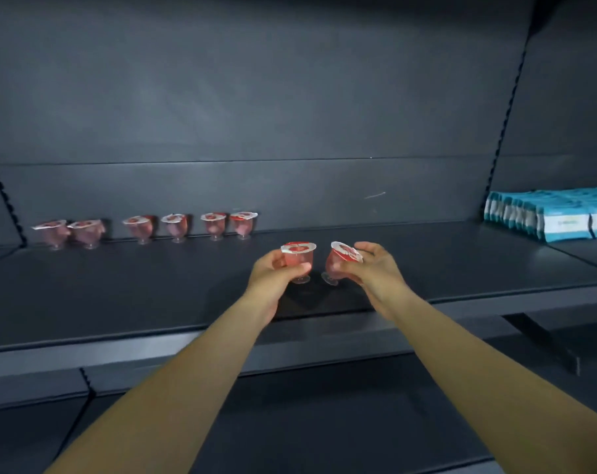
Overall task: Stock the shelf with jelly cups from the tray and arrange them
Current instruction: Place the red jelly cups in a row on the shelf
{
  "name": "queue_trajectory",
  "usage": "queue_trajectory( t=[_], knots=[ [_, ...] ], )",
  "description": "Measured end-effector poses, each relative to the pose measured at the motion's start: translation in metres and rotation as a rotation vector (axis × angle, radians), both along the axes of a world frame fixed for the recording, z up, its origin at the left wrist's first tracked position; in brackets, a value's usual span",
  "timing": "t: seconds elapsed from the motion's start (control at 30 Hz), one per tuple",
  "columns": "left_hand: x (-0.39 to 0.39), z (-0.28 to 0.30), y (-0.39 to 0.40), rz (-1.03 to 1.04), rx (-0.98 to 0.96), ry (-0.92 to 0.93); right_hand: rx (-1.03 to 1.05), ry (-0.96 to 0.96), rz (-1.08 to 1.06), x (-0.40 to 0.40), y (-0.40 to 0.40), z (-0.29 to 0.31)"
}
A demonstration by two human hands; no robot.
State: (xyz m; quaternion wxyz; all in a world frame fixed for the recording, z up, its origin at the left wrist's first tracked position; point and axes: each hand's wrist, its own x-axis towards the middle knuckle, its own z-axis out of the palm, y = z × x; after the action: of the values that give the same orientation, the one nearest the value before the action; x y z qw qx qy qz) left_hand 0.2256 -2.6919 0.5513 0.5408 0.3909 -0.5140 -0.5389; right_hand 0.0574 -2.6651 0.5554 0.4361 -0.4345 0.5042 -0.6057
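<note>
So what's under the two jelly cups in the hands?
Under the left hand's cup and the right hand's tilted cup lies bare dark shelf with their shadow. Whether the cups' feet touch it cannot be told.

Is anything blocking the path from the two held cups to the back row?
Nothing visible. Left hand and right hand each hold a red footed jelly cup; bare dark shelf lies right of the rightmost back-row cup.

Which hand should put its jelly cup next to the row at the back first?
Probably the left hand. Its red jelly cup with foil lid is upright and nearer the row of six cups; the right hand holds its cup tilted.
</note>
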Motion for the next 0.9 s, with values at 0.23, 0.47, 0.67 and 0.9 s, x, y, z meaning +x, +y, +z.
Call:
queue_trajectory(
  t=[0.23,0.47,0.67,0.9],
  knots=[
    [0.0,-0.013,-0.103,0.136,-0.009,-0.08,-0.003,0.031,-0.116,0.018,-0.106,-0.016],
    [-0.013,-0.016,-0.18,0.237,-0.033,-0.194,-0.042,0.129,-0.092,0.014,-0.179,-0.015],
    [-0.021,-0.015,-0.215,0.293,-0.043,-0.286,-0.037,0.17,-0.126,0.009,-0.221,-0.016],
    [-0.025,-0.016,-0.234,0.323,-0.047,-0.336,-0.035,0.215,-0.121,0.004,-0.248,-0.02]
  ],
)
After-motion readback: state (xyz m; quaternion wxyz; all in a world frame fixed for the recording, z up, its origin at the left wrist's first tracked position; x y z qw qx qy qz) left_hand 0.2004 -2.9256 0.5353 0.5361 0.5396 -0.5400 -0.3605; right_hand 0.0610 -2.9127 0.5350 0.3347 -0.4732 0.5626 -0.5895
